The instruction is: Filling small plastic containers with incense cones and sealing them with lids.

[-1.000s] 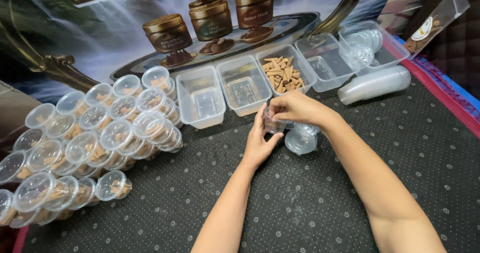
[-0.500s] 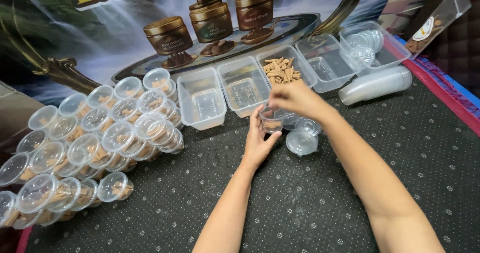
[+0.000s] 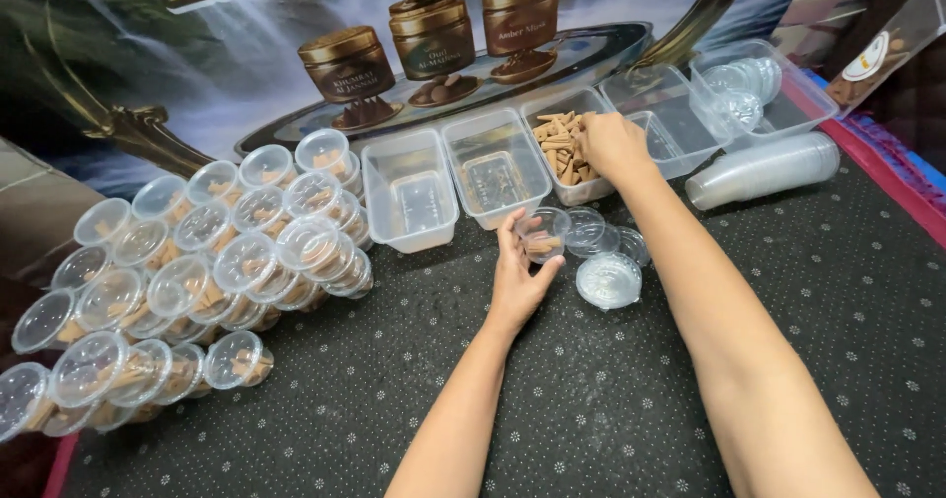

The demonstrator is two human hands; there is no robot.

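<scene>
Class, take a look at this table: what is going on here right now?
A person's left hand holds a small clear plastic cup with a few brown sticks in it on the dark dotted mat. The right hand reaches into a clear rectangular tub of brown sticks. Loose clear round lids lie beside the cup, and lidded filled cups are stacked at left.

Head camera looks down, close, forward

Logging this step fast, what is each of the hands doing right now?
Left hand: closed around a small clear cup with brown pieces in it.
Right hand: reaching into the tray of brown sticks; grip cannot be told.
</scene>
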